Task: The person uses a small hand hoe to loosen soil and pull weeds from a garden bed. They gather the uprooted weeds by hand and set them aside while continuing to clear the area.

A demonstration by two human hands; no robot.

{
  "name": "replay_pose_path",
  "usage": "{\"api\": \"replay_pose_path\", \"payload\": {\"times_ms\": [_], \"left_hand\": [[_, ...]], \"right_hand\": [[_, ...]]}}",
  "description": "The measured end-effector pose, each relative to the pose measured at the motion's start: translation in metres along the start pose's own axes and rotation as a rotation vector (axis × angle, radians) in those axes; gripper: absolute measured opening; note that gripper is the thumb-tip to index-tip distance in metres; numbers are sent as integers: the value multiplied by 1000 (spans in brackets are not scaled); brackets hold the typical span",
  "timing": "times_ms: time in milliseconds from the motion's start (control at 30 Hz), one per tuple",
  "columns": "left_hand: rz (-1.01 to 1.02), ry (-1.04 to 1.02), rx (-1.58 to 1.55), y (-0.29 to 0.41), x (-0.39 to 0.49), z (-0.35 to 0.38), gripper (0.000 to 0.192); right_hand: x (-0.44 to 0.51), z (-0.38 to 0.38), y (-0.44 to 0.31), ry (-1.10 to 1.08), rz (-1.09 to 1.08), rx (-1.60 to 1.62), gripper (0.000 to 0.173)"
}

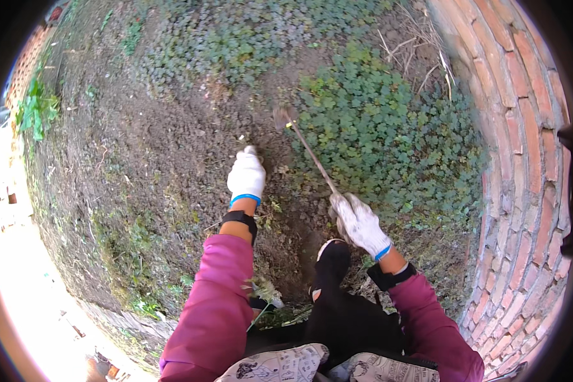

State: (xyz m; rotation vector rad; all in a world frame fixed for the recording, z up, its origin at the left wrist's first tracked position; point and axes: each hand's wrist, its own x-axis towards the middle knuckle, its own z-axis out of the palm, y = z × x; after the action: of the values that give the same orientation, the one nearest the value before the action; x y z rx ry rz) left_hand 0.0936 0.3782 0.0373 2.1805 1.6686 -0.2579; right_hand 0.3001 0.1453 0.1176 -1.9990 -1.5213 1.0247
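My right hand [360, 222], in a soiled white knit glove with a blue cuff, grips the thin handle [313, 156] of a small hand hoe. The tool slants up and to the left. Its blurred metal head [284, 117] is at the border between bare soil [186, 138] and a dense patch of green clover-like plants [367, 124]. Over the soil to the left is my left hand [247, 174], gloved the same way, its fingers curled and blurred by motion. Whether anything is inside those fingers is hidden.
A brick wall [520, 143] runs along the right side. Dry stalks [418, 47] lie near its far end. My shoe [332, 250] stands on the soil below the hands. Low weeds [129, 248] grow at left, and a leafy plant [37, 110] stands near the far-left edge.
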Motion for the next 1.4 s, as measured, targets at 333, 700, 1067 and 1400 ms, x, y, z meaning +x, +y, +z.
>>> {"api": "replay_pose_path", "payload": {"times_ms": [333,700,1067,1400], "left_hand": [[-262,-471,-711,-44,-4,-93,38],[-37,-269,-759,-122,-53,-43,54],[-18,-443,-986,-96,-61,-99,30],[813,-10,-233,67,-60,-15,65]], "right_hand": [[39,36,-1,529,-285,-404,40],[-37,54,55,-31,126,-431,46],[-168,52,61,-25,244,-468,29],[-21,-31,17,300,-132,-367,54]]}}
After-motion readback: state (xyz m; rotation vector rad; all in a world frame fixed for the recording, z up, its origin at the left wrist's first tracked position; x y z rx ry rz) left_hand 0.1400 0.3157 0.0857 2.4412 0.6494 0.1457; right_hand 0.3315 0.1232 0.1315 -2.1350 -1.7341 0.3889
